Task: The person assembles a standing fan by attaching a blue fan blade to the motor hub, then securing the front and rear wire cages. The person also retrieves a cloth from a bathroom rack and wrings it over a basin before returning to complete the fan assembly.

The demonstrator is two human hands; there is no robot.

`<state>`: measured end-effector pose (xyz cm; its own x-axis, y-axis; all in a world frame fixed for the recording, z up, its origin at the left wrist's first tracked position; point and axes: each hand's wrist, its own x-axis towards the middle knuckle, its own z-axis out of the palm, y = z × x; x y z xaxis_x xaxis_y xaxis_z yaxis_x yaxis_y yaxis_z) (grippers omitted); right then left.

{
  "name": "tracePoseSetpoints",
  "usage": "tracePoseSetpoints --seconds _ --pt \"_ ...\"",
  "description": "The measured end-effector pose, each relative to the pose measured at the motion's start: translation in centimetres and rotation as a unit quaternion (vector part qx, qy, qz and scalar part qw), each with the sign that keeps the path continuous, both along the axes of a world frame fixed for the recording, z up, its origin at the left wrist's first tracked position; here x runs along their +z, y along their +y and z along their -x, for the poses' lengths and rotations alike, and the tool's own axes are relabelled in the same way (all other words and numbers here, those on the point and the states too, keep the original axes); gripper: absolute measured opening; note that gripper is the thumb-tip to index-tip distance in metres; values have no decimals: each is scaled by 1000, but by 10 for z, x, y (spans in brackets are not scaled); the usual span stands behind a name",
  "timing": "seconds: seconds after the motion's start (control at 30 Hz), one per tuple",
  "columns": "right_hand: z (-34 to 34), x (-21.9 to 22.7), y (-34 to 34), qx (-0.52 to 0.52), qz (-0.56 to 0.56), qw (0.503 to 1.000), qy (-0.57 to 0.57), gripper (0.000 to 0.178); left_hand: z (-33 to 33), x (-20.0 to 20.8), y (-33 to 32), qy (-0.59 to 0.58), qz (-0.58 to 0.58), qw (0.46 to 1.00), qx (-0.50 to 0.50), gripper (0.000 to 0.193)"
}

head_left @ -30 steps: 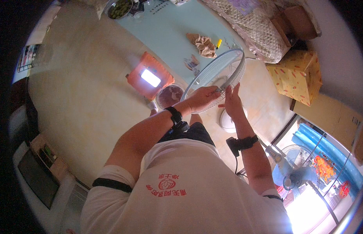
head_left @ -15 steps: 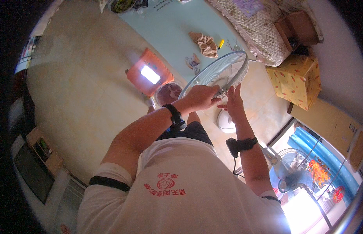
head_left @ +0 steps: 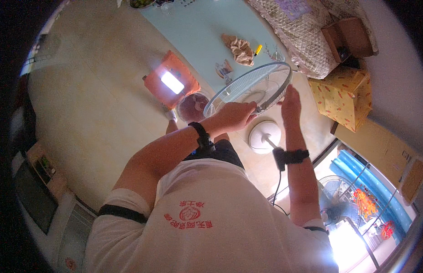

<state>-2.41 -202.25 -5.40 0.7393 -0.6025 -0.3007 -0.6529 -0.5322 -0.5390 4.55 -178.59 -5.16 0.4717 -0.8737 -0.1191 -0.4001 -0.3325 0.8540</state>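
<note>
Your left hand [head_left: 236,116] is closed around the near rim of the round wire fan guard [head_left: 250,88], fingers curled over the ring, so the grille is carried on that side. Your right hand [head_left: 291,102] stands open and flat, fingers straight up, palm pressed against the guard's right edge; it steadies the grille and does not grip it. Held this way, between a clamping hand and a bracing palm, the guard sits tilted, its face turned partly upward and away from you.

Directly below your hands stands the white round fan base [head_left: 264,135], with its pole rising toward the guard; I cannot tell whether the guard is seated on the fan head or free of it. A black cord [head_left: 276,189] hangs beneath your right wrist.

Beyond your left hand lies an orange stool [head_left: 171,84] catching glare, and a round pinkish bucket [head_left: 192,107] just nearer to it. Past the guard, on the pale blue mat [head_left: 193,32], rest a crumpled tan cloth [head_left: 241,49] and a yellow marker [head_left: 258,50]. To the far side of your right hand sits a yellow patterned box [head_left: 345,98].
</note>
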Motion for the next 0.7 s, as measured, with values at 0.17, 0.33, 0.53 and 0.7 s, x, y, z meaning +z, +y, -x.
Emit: tracePoseSetpoints --seconds 0.17,0.33,0.53,0.7 --pt "-54 -14 -68 88 133 982 102 47 4 -5 2 6 10 1000 -11 28" --pt "-86 -14 -103 -79 -53 972 214 50 5 -8 4 -4 27 1000 -14 26" --pt "-91 -22 -116 -59 -47 965 253 46 2 -10 3 4 44 999 -14 28" --pt "-93 -21 -119 -74 -52 961 262 42 -2 -7 4 16 44 999 -12 28"
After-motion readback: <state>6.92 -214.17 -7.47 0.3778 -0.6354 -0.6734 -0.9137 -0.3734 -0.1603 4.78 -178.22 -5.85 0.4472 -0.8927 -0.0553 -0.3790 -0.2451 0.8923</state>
